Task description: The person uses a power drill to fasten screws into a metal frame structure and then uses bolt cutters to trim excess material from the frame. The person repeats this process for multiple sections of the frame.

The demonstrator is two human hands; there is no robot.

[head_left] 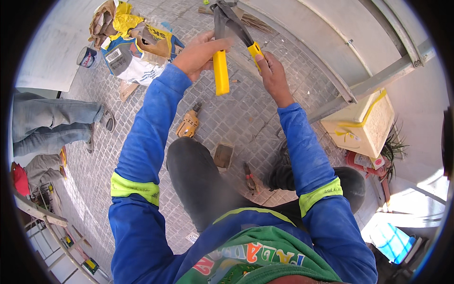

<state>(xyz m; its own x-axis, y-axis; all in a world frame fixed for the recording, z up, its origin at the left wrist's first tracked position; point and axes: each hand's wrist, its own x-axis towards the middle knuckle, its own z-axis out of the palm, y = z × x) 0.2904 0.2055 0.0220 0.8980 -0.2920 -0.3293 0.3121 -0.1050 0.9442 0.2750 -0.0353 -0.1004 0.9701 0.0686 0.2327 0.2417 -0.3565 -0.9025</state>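
I hold a yellow-handled riveter (230, 33) up in front of me, its two arms spread apart. My left hand (201, 53) is wrapped around the left handle, my right hand (270, 71) grips the right one. Its head, near the top edge, seems to meet a white panel (331, 28). Below on the paving lie an orange drill (188, 123) and pliers (250, 179). A metal bar (373, 83) crosses to my right.

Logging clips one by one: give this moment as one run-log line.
left hand: grips yellow tool handle | right hand: grips other handle | below: drill on paving
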